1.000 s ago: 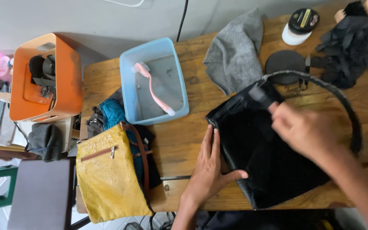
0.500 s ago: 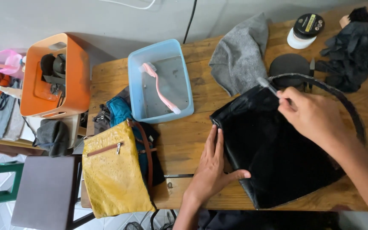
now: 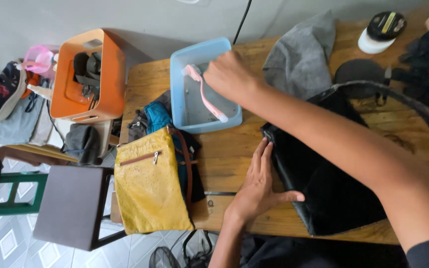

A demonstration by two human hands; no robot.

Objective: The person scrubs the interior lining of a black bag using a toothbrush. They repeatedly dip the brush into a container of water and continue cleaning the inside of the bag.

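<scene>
right hand (image 3: 232,77) over pink brush (image 3: 203,92); left hand (image 3: 256,186) presses black bag (image 3: 323,178).

Surface (image 3: 234,149): bare wood planks, visible grain, matt, worn in places. Black bag (image 3: 323,183): soft leather-like material, smooth, with a faint sheen; its strap (image 3: 425,111) looks matt and dark. Blue tub (image 3: 182,106): plastic, smooth, slightly glossy. Pink brush (image 3: 205,97) inside it: plastic handle, smooth. Yellow bag (image 3: 147,188): pebbled, rough-textured skin, matt, with a brown zip. Grey cloth (image 3: 301,54): felt-like fabric, matt, soft. Orange bin (image 3: 110,74): smooth plastic. Round tin (image 3: 383,30): glossy dark lid on a white base.
</scene>
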